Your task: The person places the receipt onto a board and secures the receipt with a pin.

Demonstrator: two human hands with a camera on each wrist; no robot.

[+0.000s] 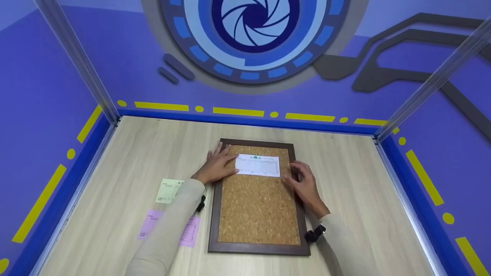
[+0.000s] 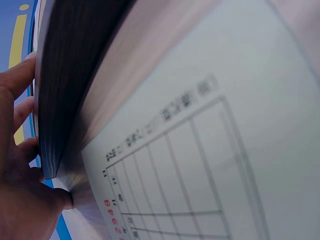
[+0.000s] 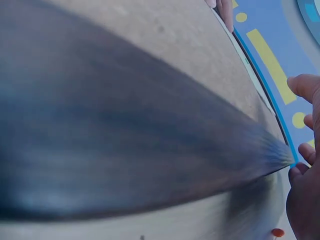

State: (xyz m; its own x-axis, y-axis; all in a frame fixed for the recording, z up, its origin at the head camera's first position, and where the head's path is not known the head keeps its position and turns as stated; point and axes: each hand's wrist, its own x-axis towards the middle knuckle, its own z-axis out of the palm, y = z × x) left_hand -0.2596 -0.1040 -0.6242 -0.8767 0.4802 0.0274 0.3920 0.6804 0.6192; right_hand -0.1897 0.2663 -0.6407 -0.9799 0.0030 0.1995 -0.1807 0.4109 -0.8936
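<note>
A white printed form (image 1: 257, 165) with a table grid lies on the upper part of a corkboard (image 1: 259, 211) with a dark brown frame (image 1: 259, 248). My left hand (image 1: 215, 167) reaches over the frame's upper left side, fingers extended and spread, fingertips at the paper's left edge. On the other side, my right hand (image 1: 305, 184) is at the frame's right side, fingers bent and apart from the thumb. The thumb tip is near the form's lower right corner. In the right wrist view, nothing shows between that hand's fingers (image 3: 304, 87).
Left of the board lie a pale green slip (image 1: 168, 190) and a purple slip (image 1: 189, 232), both partly covered by my left sleeve (image 1: 165, 234). A small orange-red round thing (image 3: 278, 232) shows beside the frame in the right wrist view. Blue walls (image 1: 115, 69) enclose the table.
</note>
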